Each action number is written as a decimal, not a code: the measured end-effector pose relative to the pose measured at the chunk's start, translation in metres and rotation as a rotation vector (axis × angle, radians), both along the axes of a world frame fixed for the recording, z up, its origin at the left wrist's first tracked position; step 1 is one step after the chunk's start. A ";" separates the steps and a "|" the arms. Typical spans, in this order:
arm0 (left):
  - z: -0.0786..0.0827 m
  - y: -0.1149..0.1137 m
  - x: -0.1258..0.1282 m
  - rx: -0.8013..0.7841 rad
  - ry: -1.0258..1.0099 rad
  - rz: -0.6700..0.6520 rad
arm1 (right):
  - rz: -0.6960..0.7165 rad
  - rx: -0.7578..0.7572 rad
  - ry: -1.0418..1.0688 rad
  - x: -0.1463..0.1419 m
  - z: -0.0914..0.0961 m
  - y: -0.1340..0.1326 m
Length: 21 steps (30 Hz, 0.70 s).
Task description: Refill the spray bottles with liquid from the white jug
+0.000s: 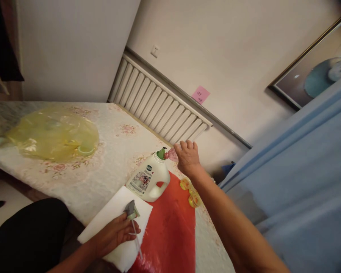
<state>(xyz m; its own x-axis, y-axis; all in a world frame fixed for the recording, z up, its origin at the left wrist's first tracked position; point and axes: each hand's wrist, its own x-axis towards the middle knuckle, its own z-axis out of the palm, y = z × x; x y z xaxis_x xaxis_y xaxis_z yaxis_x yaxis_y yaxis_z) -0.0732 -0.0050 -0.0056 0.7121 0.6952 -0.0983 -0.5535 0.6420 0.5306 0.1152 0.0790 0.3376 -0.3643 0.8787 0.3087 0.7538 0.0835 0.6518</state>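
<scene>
My right hand [189,157] is wrapped round a small clear pinkish bottle [172,154], tipped sideways. The bottle's neck is at the green mouth of a large pale detergent jug [149,178]; whether they touch I cannot tell. The jug stands with its cap off, and its printed label faces me. Closer in, my left hand [121,232] pinches a pump top [132,210], grey and pale green, with a thin clear tube [138,242] hanging down past my fingers. Beneath this hand lies a stack of white paper towel [102,225].
The jug is beside a red plastic sheet [173,227] on a floral tablecloth [113,144]. Yellowish clear containers [193,199] stand near my right forearm. A yellow plastic bag [53,132] lies at the left. Behind are a radiator [159,102] and, at right, a blue curtain [309,167].
</scene>
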 end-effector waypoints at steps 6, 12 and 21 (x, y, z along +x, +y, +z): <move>0.001 0.000 0.000 0.018 -0.006 -0.011 | 0.001 0.005 -0.033 -0.004 0.001 0.002; 0.001 0.001 -0.001 0.016 -0.003 -0.012 | -0.007 0.000 -0.055 -0.008 0.003 0.001; 0.007 -0.002 -0.003 0.015 -0.005 -0.014 | -0.043 -0.024 -0.087 -0.020 0.008 -0.001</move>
<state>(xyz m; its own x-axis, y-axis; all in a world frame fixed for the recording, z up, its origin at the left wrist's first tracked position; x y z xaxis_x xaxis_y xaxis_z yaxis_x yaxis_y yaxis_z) -0.0764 -0.0067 0.0012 0.7220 0.6867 -0.0844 -0.5475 0.6417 0.5371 0.0950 0.0777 0.3458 -0.3510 0.9007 0.2561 0.6973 0.0689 0.7135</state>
